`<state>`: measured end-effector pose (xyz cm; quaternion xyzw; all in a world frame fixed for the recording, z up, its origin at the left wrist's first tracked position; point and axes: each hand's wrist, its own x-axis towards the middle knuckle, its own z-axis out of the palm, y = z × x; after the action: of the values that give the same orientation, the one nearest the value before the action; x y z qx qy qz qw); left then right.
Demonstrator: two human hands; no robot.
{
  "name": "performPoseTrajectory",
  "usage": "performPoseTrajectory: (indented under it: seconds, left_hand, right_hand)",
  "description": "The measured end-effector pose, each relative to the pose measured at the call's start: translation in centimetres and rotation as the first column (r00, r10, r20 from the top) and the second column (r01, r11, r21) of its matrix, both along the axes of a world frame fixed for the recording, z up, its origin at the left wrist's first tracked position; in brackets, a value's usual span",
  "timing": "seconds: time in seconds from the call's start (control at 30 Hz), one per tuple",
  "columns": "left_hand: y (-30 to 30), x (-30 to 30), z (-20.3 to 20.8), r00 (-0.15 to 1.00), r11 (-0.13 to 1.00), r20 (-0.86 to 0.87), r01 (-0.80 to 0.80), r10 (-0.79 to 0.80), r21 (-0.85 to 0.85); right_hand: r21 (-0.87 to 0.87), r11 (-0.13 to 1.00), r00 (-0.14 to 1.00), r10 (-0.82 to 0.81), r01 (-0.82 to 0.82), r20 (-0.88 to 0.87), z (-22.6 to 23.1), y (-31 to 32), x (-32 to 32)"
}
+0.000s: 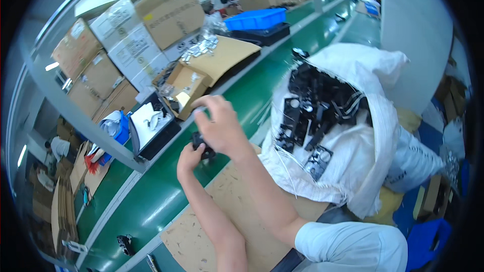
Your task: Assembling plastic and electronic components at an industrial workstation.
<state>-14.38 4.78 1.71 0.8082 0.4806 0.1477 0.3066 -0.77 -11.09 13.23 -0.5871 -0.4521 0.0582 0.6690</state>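
Observation:
My left hand (190, 158) grips a small black plastic part (206, 152) above the green conveyor belt. Just above and beyond it is my right hand (221, 123), its fingers bent together in a pinch. Something small and greyish shows at those fingertips, too blurred to name. To the right, an open white woven sack (348, 174) is full of black plastic parts (315, 106), some with pale metal pieces and wires. Beneath my forearms lies a brown cardboard sheet (224, 211).
Across the green belt (151, 206) stand a small cardboard box (194, 83), a black bin (151, 131) with white pieces and a blue tray (254, 19). Another black part (125, 244) lies on the belt at lower left. Stacked cartons (169, 12) rise behind.

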Motion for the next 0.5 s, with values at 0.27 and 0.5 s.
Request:
performPoseTrajectory:
  seconds: [0.27,0.5]
  left_hand:
    - [-2.3,2.6,3.5,0.965,0.787,-0.212,0.012,0.152,0.616]
    - [-20.9,16.4,6.3,0.579,0.602,0.170,0.746,-0.798,0.285]
  right_hand:
    - [0.026,0.949,0.914,0.295,-0.315,0.278,2.7,-2.9,-4.6]
    - [0.064,0.795,0.722,0.510,-0.603,0.467,3.8,-7.4,-7.2]
